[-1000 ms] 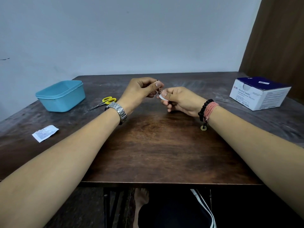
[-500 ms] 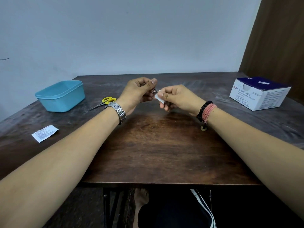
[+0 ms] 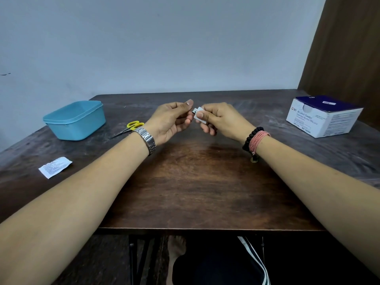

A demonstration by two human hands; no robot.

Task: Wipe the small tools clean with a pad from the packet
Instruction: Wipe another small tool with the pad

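Over the middle of the table my left hand (image 3: 171,121) grips a small metal tool (image 3: 194,110), most of it hidden in my fingers, with only a shiny end showing. My right hand (image 3: 221,119) pinches a white pad (image 3: 200,116) between thumb and fingers, wrapped around that end of the tool. Small scissors (image 3: 131,126) with yellow handles lie on the table to the left, beside the tub. A torn white packet (image 3: 55,167) lies flat near the table's left edge.
A light blue plastic tub (image 3: 76,120) stands at the back left of the dark wooden table (image 3: 195,190). A white and blue box of alcohol swabs (image 3: 322,117) sits at the back right. A wall rises just behind the table.
My right hand with the pad has slid a little right along the tool, and my left thumb has lifted. More of the tool's metal end shows now.
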